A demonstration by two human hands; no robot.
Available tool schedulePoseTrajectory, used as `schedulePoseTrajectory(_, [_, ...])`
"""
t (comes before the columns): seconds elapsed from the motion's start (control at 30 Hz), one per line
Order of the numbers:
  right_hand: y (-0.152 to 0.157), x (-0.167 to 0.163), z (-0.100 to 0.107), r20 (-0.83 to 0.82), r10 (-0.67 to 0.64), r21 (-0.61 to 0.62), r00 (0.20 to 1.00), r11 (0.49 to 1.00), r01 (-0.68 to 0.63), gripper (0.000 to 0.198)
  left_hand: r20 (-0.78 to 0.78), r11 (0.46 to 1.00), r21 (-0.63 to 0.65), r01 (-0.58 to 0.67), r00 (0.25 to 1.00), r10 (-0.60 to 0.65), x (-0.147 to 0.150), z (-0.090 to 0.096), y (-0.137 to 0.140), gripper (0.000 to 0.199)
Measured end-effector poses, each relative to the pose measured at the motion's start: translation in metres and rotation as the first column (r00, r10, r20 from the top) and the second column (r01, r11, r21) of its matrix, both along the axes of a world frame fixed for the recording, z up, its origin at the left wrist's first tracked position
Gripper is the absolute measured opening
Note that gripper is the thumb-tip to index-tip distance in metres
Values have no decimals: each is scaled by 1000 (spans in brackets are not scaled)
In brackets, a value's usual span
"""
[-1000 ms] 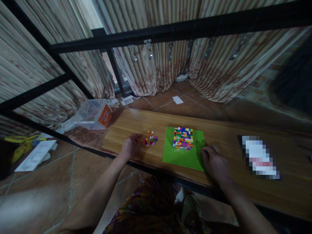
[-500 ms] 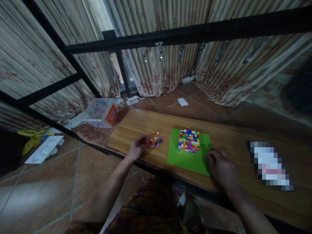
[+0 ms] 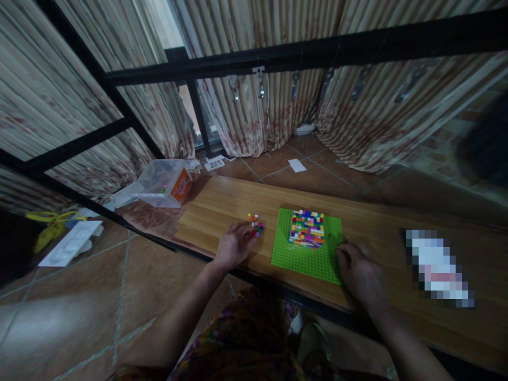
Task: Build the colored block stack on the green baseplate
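Green baseplate beneath multicoloured bricks

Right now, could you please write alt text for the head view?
A left hand is at small loose bricks on a wooden tabletop; the right hand is at the edge of a green baseplate bearing a multicoloured brick block.

Home room: striped curtains, tiled floor.

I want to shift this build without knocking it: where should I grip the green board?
Left and right edges of the green board, one hand from each side, seem best: it lies flat, and the brick block stands inward of both, leaving bare margins to hold. The right hand is at the right edge.
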State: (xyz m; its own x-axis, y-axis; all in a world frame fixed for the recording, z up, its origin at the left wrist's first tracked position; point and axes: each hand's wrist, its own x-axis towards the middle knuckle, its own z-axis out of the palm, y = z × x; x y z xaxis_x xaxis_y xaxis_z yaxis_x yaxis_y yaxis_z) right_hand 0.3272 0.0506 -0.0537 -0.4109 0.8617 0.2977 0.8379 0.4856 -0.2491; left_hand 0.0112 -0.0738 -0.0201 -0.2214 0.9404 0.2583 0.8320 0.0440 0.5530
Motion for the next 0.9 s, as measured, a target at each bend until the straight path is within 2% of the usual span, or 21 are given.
schedulePoseTrajectory(0.13, [0,0,1,-6,7,-14,1000,1000,-7,25,-227,996,-76,-42,974,23,11,-4,15,21])
schedulePoseTrajectory(0.4, [-1,-1,3,-31,13,-1,999,1000,-13,24,-251,990,-113,-89,966,58,16,-1,19,17])
schedulePoseTrajectory(0.5, [-1,-2,3,-28,15,-8,999,1000,-15,25,-141,986,-116,-117,985,101,18,0,18,21])
schedulePoseTrajectory(0.63, [-1,-2,3,-18,6,-12,1000,1000,-6,26,142,992,-36,-121,982,125,18,1,20,18])
schedulePoseTrajectory(0.8, [0,-2,3,-29,8,-12,1000,1000,-8,25,442,992,39,-116,893,87,18,-2,23,17])
schedulePoseTrajectory(0.9, [0,-2,3,-27,9,-14,1000,1000,-9,25,609,994,23,-108,790,71,19,-5,23,15])
